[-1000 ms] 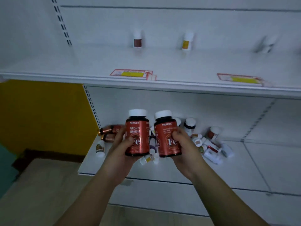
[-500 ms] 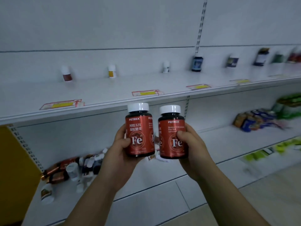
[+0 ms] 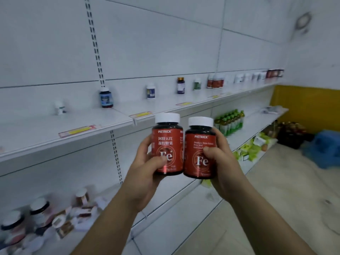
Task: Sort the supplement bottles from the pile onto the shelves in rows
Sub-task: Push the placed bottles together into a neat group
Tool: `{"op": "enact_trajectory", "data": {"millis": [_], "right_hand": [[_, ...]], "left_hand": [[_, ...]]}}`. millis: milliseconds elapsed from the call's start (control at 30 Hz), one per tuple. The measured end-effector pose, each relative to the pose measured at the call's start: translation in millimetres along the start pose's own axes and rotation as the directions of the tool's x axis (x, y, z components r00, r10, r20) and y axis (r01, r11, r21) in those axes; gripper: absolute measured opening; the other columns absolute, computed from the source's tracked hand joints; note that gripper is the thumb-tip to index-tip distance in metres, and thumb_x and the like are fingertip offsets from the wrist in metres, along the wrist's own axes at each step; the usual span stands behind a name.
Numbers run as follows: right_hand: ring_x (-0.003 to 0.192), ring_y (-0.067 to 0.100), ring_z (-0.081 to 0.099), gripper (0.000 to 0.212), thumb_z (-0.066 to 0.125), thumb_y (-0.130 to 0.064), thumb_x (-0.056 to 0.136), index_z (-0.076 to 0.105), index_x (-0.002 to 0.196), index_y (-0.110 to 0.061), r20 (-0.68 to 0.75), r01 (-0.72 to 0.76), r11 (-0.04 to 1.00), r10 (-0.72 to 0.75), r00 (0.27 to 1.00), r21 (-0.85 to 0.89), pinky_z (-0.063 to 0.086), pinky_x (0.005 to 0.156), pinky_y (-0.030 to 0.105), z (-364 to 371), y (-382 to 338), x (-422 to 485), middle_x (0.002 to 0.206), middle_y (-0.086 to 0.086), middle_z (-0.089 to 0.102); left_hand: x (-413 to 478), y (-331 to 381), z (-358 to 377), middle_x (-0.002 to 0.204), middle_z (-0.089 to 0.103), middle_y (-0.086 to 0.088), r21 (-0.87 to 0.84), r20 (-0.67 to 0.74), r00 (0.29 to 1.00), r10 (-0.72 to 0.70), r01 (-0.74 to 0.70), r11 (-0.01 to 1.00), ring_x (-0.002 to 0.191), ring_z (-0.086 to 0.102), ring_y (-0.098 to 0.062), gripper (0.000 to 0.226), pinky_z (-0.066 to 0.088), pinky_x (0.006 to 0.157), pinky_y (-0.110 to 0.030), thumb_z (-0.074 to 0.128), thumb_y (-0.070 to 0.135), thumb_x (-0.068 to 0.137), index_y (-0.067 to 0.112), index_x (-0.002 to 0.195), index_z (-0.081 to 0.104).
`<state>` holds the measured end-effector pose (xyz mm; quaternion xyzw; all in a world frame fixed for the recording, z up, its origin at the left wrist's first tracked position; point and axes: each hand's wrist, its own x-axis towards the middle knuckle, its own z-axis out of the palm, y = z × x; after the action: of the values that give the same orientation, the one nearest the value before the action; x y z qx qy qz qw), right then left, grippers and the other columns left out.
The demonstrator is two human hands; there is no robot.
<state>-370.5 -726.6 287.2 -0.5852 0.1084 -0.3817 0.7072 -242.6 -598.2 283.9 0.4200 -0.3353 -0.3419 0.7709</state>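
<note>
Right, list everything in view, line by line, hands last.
Left Fe bottle: one, red label, white cap, upright in left grip.
Right Fe bottle: one, same colours, upright in right grip.
Upper shelf: one, white, long.
Spaced bottles: several, mixed colours, along upper shelf.
Price tags: at least three, yellow-red, shelf edge.
Pile: blurred, uncounted, mixed, bottom left below upper shelf.
Green bottles: cluster, green, right, below upper shelf.
Blue object: one, floor far right.
Left grip: one, bare hand, centre.
Right grip: one, bare hand, centre.
</note>
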Motion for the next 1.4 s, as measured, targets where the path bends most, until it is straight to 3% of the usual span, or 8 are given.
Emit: {"op": "enact_trajectory", "data": {"millis": [433,600,733,900,1100,1267,1333,1400], "right_hand": [[0.096,0.023,0.068,0.066,0.06,-0.015,0.066,0.05,0.126,-0.04,-0.186,0.1,0.987,-0.123,0.975,-0.129,0.055,0.072,0.037,-185.5,-44.6,76.5,0.105,-0.003,0.069],[0.091,0.024,0.069,0.059,0.058,-0.015,0.066,0.055,0.118,-0.041,-0.272,0.096,0.989,-0.124,0.954,-0.114,0.056,0.069,0.04,-248.8,-41.0,142.6,0.103,0.0,0.071],[0.089,0.022,0.07,0.059,0.061,-0.014,0.068,0.054,0.122,-0.037,-0.323,0.126,0.983,-0.163,0.932,-0.133,0.055,0.065,0.034,-300.5,-47.1,202.2,0.103,0.001,0.071],[0.093,0.026,0.069,0.061,0.072,-0.018,0.069,0.052,0.126,-0.017,-0.373,0.12,0.986,-0.154,0.915,-0.113,0.056,0.07,0.033,-363.7,-57.9,256.6,0.107,0.01,0.07],[0.088,0.022,0.069,0.051,0.068,-0.017,0.07,0.058,0.12,-0.018,-0.46,0.161,0.982,-0.19,0.868,-0.102,0.055,0.067,0.032,-447.2,-71.3,297.9,0.101,0.008,0.071],[0.08,0.021,0.068,0.047,0.059,-0.034,0.079,0.058,0.12,-0.011,-0.487,0.198,0.97,-0.106,0.867,0.143,0.055,0.067,0.037,-535.4,-85.9,323.1,0.092,0.008,0.07],[0.081,0.021,0.069,0.049,0.067,-0.038,0.072,0.059,0.115,-0.015,-0.452,0.197,0.975,-0.13,0.883,0.104,0.057,0.067,0.038,-573.6,-95.6,331.1,0.092,0.008,0.071],[0.081,0.021,0.069,0.051,0.07,-0.031,0.067,0.058,0.115,-0.017,-0.43,0.19,0.981,-0.15,0.89,0.05,0.057,0.069,0.038,-611.4,-108.7,341.2,0.093,0.007,0.071]], "left_hand": [[157.9,-99.5,137.6,0.107,0.068,-0.008,-0.013,0.201,0.978,-0.059,0.063,0.998,0.094,0.068,-0.026,0.063,0.055,0.069,-0.036,0.057,0.007,0.066,0.029,0.125,0.052],[248.1,-141.8,169.2,0.093,0.069,-0.009,-0.097,0.277,0.959,-0.065,0.095,0.991,0.068,0.067,-0.018,0.071,0.05,0.047,-0.025,0.059,0.001,0.063,0.023,0.13,0.048],[331.0,-175.5,197.6,0.099,0.07,-0.009,-0.131,0.364,0.929,-0.069,0.125,0.983,0.081,0.068,-0.023,0.062,0.054,0.058,-0.031,0.055,0.007,0.067,0.022,0.127,0.05],[415.5,-211.6,242.0,0.107,0.068,-0.01,-0.104,0.436,0.892,-0.121,0.183,0.978,0.094,0.068,-0.027,0.064,0.055,0.069,-0.038,0.059,0.01,0.067,0.023,0.128,0.05],[486.5,-256.4,299.3,0.103,0.07,-0.01,-0.068,0.505,0.844,-0.178,0.245,0.967,0.092,0.069,-0.027,0.07,0.056,0.068,-0.037,0.06,0.01,0.065,0.024,0.132,0.047],[538.0,-306.1,364.6,0.101,0.071,-0.008,-0.119,0.484,0.855,-0.185,0.274,0.954,0.089,0.069,-0.027,0.07,0.057,0.071,-0.044,0.059,0.009,0.063,0.024,0.13,0.048],[555.6,-328.5,396.7,0.101,0.071,-0.009,-0.116,0.49,0.853,-0.181,0.269,0.956,0.089,0.069,-0.027,0.067,0.057,0.072,-0.044,0.059,0.009,0.064,0.023,0.129,0.048],[572.6,-348.0,429.8,0.102,0.07,-0.01,-0.109,0.494,0.85,-0.18,0.266,0.958,0.09,0.069,-0.028,0.064,0.057,0.071,-0.043,0.059,0.009,0.065,0.022,0.127,0.05]]}}
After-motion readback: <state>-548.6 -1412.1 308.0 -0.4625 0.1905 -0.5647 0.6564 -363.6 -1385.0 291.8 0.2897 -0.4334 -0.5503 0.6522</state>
